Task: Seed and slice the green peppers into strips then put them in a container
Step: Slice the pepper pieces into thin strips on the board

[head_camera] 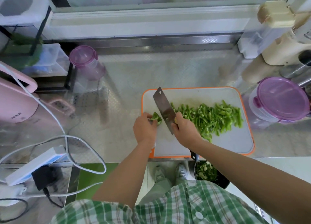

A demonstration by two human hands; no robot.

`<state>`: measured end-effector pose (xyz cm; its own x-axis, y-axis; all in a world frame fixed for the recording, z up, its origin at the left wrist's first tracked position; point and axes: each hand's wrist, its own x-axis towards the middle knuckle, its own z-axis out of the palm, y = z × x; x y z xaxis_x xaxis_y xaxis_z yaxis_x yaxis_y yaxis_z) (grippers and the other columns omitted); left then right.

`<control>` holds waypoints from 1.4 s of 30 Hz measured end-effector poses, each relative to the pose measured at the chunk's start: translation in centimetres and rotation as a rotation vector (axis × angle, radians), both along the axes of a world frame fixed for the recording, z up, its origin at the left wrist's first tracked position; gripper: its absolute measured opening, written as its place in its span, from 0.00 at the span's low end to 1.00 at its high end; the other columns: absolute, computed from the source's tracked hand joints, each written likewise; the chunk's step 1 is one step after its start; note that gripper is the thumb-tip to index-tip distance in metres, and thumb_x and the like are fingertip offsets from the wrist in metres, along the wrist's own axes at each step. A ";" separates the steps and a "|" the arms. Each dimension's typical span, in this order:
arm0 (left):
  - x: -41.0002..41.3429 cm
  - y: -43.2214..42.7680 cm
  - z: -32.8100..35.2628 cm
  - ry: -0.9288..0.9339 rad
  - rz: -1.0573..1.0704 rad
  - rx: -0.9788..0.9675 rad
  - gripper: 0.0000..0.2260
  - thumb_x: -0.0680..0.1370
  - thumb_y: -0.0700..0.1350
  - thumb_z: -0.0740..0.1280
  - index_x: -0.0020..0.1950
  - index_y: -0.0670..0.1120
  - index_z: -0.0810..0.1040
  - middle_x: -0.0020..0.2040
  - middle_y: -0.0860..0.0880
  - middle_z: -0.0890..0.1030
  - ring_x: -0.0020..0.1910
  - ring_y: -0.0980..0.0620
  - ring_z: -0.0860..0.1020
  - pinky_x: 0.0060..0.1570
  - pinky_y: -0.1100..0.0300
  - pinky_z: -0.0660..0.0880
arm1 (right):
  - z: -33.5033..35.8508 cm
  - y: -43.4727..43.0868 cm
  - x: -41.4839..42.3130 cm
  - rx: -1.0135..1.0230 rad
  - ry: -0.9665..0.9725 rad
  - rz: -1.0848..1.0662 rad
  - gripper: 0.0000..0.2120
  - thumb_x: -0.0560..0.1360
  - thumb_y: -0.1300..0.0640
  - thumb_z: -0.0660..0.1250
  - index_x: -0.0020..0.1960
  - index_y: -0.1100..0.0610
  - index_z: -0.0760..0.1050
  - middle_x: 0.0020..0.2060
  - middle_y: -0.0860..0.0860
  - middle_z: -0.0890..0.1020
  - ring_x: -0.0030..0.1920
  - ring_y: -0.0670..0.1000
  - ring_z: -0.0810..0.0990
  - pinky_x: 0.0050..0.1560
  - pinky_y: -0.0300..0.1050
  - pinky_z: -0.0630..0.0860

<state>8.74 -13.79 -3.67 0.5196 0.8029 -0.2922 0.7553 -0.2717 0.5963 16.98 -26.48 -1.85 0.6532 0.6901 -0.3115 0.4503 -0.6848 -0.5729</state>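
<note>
A white cutting board [232,139] with an orange rim lies on the steel counter. A heap of green pepper strips [213,118] covers its middle and right. My right hand [185,131] grips the handle of a cleaver [164,107], whose blade stands on the board just left of the strips. My left hand [145,128] holds a small uncut green pepper piece [156,118] at the board's left edge, left of the blade. A clear container with a purple lid [281,100] stands right of the board.
A second purple-lidded container [86,62] lies on the counter at back left. A pink appliance [15,102], white cables [70,149] and a power strip [35,165] fill the left side. A black bin with pepper scraps [207,172] sits below the counter edge. Cream appliances [282,39] stand at back right.
</note>
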 end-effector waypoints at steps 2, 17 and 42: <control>0.5 -0.6 0.3 -0.015 -0.027 -0.033 0.08 0.75 0.46 0.72 0.52 0.46 0.80 0.47 0.47 0.83 0.49 0.46 0.80 0.49 0.54 0.73 | 0.1 0.3 -0.4 -0.010 0.000 0.009 0.07 0.80 0.58 0.57 0.48 0.57 0.58 0.28 0.51 0.69 0.27 0.56 0.69 0.26 0.45 0.61; 1.7 -1.4 0.3 0.002 0.043 -0.145 0.08 0.75 0.48 0.71 0.49 0.45 0.77 0.45 0.45 0.84 0.47 0.43 0.82 0.50 0.51 0.76 | 0.5 0.1 -0.4 -0.154 -0.096 0.088 0.06 0.81 0.57 0.55 0.51 0.56 0.58 0.31 0.51 0.71 0.29 0.56 0.70 0.26 0.46 0.62; 1.1 -0.7 0.6 -0.024 0.024 -0.149 0.06 0.73 0.44 0.73 0.48 0.44 0.83 0.46 0.48 0.85 0.47 0.48 0.81 0.46 0.57 0.75 | 1.1 1.7 -0.1 -0.114 -0.095 0.099 0.06 0.81 0.58 0.56 0.55 0.60 0.61 0.30 0.50 0.68 0.31 0.57 0.71 0.26 0.46 0.61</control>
